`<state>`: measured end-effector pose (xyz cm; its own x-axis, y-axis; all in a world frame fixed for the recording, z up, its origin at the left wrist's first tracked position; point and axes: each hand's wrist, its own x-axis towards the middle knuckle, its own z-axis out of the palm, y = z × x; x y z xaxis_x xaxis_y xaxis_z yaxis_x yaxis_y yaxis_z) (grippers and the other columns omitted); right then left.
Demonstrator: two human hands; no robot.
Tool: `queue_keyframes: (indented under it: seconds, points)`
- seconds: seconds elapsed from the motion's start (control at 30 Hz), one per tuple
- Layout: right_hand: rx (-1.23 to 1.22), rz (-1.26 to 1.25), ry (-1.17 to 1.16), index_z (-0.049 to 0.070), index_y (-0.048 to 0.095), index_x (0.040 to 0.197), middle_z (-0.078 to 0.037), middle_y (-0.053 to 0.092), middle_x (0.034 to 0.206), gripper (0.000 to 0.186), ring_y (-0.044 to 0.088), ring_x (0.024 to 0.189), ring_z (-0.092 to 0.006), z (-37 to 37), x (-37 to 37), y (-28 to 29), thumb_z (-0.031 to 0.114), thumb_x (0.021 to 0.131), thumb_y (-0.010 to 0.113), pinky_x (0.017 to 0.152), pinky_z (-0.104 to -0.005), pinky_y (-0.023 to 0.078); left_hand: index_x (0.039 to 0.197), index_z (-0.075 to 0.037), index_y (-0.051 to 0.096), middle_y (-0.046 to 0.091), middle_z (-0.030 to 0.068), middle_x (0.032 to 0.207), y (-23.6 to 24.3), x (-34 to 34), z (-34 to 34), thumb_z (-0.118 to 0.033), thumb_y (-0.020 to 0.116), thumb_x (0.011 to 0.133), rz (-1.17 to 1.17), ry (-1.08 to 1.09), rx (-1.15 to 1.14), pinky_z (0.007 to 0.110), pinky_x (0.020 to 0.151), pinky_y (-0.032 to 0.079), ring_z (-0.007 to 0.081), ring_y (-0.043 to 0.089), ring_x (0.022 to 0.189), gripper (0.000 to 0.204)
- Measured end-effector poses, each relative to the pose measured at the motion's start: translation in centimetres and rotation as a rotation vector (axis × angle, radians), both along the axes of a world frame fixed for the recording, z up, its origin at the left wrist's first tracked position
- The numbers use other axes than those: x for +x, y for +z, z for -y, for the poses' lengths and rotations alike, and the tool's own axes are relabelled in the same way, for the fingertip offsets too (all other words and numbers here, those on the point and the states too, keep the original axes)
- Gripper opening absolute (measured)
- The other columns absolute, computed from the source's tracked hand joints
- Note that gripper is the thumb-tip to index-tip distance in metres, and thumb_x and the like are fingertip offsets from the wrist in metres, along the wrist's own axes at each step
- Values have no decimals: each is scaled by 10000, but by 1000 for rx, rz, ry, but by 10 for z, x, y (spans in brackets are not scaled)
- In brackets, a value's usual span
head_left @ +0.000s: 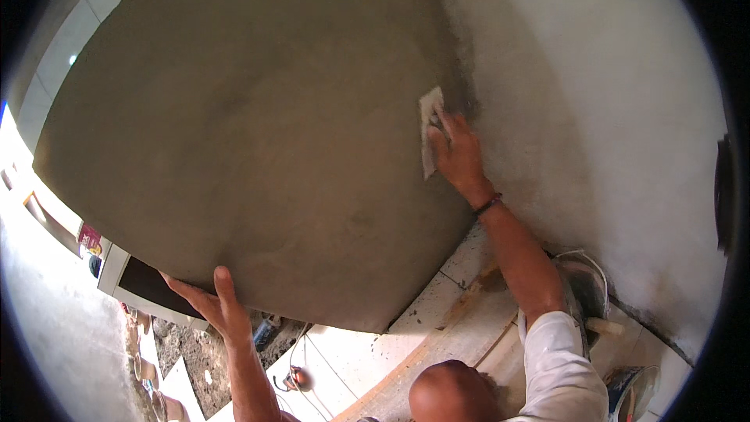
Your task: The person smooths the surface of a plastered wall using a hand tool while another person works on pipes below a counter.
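Note:
A broad grey-brown plastered surface (258, 125) fills the middle of the view, damp-looking and mostly smooth. My right hand (459, 152) is closed on a pale, flat rectangular float (429, 133), which lies against the surface close to its right edge, where it meets a lighter wall. Some of the float is hidden behind my fingers. Down at the lower left, my left hand (217, 303) has its fingers apart and thumb up. It rests at the bottom edge of the plastered surface and holds no tool.
The pale wall (578, 86) rises on the right. Below are floor tiles (324, 367), a plank (469, 328), a bucket (578, 270) with a handle and another bucket (633, 391). A heap of rubble or mortar (187, 352) and a small orange object with a cord (294, 378) lie lower left.

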<state>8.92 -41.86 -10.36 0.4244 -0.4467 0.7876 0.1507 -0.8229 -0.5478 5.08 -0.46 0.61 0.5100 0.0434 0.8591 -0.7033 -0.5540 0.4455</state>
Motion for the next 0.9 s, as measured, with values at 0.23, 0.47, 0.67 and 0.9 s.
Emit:
queue_keyframes:
  seconds: [0.23, 0.47, 0.67, 0.9]
  points:
    - [1, 140, -93, 14, 552, 1303, -246, 575, 1068, 423, 572, 1000, -398, 29, 21, 119, 252, 953, 543, 880, -469, 466, 1519, -29, 59, 131, 265, 1527, 0, 0, 1, -472, 671, 831, -50, -69, 57, 549, 1126, 158, 370, 163, 1412, 1022]
    - [-23, 0, 107, 44, 529, 1343, -258, 548, 1114, 449, 576, 975, -390, -40, -22, 11, 165, 918, 607, 849, -465, 498, 1521, -38, 111, 186, 243, 1522, 0, -2, -5, -465, 692, 809, -63, -107, -19, 540, 1131, 144, 358, 188, 1400, 1014]
    - [-451, 264, -100, 72, 567, 1310, -242, 584, 1128, 386, 575, 1005, -406, -12, 13, 148, 210, 950, 562, 874, -460, 482, 1522, -37, 108, 196, 232, 1522, 2, 0, -6, -456, 695, 810, -25, -78, 18, 525, 1134, 144, 343, 192, 1399, 1013]
    - [-42, 67, 0, 60, 516, 1361, -219, 565, 1146, 445, 581, 1019, -382, 15, 11, 52, 215, 946, 560, 901, -440, 478, 1528, -51, 76, 143, 227, 1541, 6, -8, -4, -443, 692, 814, -101, -127, -7, 507, 1145, 136, 329, 175, 1412, 1021]
